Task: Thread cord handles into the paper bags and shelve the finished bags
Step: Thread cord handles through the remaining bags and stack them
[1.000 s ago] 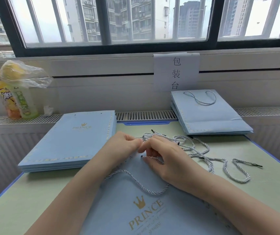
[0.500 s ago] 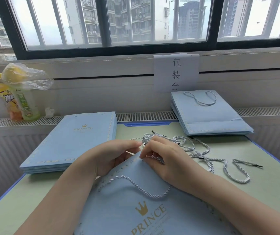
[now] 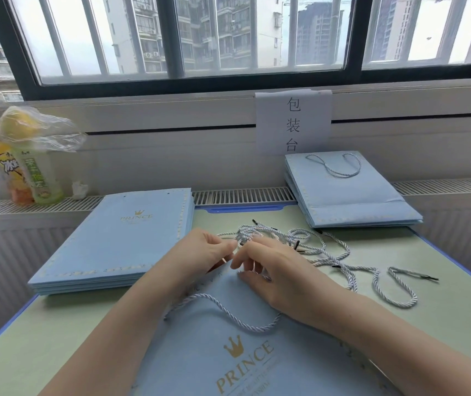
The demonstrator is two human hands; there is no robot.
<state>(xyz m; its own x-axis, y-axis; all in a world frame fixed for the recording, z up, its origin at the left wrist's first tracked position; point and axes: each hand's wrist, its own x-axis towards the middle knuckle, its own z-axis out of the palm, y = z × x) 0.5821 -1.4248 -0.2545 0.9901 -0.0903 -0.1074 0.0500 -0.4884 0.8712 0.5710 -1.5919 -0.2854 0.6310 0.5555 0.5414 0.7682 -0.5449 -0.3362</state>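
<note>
while both hands pinch its top edge, flat matte blue paper bag (image 3: 200, 364), twisted white cord (image 3: 228, 310) looped across, left hand (image 3: 200, 250), right hand (image 3: 283, 270)

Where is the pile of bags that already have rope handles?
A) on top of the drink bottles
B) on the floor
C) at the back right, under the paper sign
C: the stack of finished bags with a cord handle on top lies at the back right, just below the paper sign.

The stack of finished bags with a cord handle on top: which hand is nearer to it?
Right. The right hand lies below and left of the finished stack; the left hand is farther left.
</note>
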